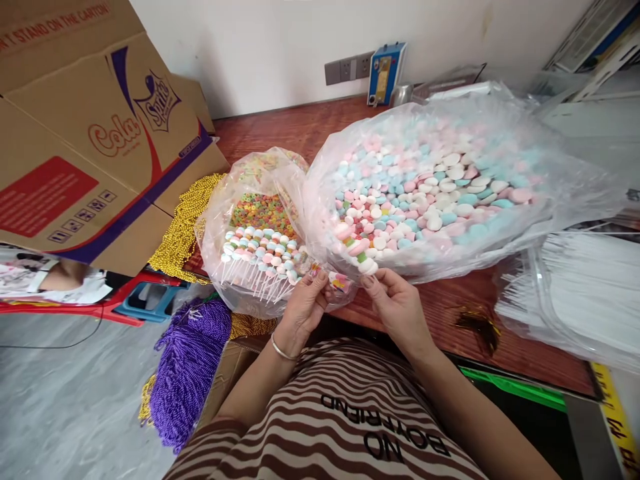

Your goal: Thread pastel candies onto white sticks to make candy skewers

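My right hand (399,308) pinches the lower end of a candy skewer (357,249) threaded with pink, white and green pieces. Its tip points up and left, over a big clear plastic bag (320,173) of pastel pink, white and blue discs (390,200). In my left hand (309,299), fingers are closed on a small clear wrapper (339,282) with a colourful print. Just left of that hand, rows of finished-looking skewers (260,250) on white sticks lie in a second plastic bag (207,233), with small orange and green pieces (265,212) behind them.
A tall cardboard carton (75,133) stands at the left. Gold bead strands (187,220) and purple bead strands (193,373) hang beside the red-brown table (265,127). White sticks (585,287) in plastic lie at the right, near gold twist ties (479,325). A blue box (387,73) stands by the wall.
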### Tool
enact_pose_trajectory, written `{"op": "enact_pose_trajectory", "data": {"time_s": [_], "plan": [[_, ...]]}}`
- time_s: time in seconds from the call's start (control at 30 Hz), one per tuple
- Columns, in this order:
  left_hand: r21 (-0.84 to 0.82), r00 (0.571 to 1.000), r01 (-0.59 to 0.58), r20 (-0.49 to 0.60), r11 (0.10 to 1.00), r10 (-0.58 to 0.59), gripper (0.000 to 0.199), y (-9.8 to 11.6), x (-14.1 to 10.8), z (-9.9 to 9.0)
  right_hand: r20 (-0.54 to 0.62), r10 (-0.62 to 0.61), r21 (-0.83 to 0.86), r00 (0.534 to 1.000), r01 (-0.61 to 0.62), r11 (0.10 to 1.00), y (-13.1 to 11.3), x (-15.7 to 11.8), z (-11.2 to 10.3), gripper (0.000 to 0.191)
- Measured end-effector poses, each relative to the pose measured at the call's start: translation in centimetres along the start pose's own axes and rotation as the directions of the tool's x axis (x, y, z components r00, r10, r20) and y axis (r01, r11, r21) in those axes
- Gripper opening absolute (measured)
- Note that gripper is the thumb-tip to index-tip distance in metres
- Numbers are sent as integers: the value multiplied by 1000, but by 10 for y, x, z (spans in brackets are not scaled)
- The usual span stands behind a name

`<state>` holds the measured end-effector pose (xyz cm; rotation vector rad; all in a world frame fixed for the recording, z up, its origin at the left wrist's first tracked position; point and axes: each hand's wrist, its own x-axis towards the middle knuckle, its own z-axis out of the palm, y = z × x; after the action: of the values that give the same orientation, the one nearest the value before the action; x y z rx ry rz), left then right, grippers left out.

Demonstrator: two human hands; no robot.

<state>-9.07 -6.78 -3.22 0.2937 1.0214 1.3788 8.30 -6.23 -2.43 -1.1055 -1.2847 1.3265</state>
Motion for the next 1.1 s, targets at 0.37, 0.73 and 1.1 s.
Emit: {"op": "enact_pose_trajectory", "data": {"time_s": [0.37,0.73,1.1], "plan": [[-118,998,60,32,991,-56,40,-1,7,-2,199,-48,-231,979,95,968,5,-53,-51,31],[-123,997,32,69,992,-23,46,-2,8,-5,194,-210,-455,958,278,846,17,-48,-48,30],[-38,996,-85,-16,996,84,47,-2,14,-1,350,-667,-835,658,542,96,21,-46,-51,26]]}}
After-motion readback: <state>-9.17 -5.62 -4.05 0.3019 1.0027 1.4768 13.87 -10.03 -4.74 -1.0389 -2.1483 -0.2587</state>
